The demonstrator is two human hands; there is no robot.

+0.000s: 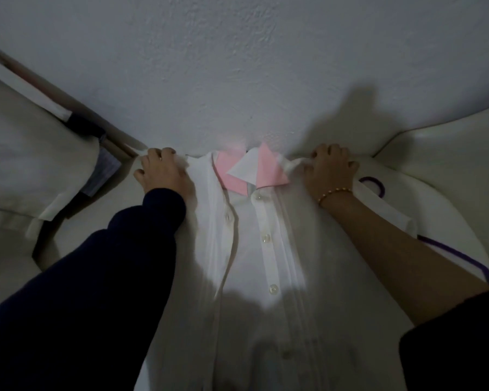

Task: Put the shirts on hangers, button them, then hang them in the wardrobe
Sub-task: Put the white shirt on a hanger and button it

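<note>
In the head view, the white shirt (266, 249) with pink collar (237, 176) fills the lower centre, its shoulders gripped under the curled fingers of the left hand (161, 172) and right hand (329, 170).

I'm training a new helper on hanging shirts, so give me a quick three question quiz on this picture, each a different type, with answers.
1. True or false: the left hand and right hand each grip a shoulder of the white shirt.
2. What colour lines the collar? A pink, B green, C black.
3. Fill in: the right wrist wears a gold ____.

Key: 1 true; 2 A; 3 bracelet.
</note>
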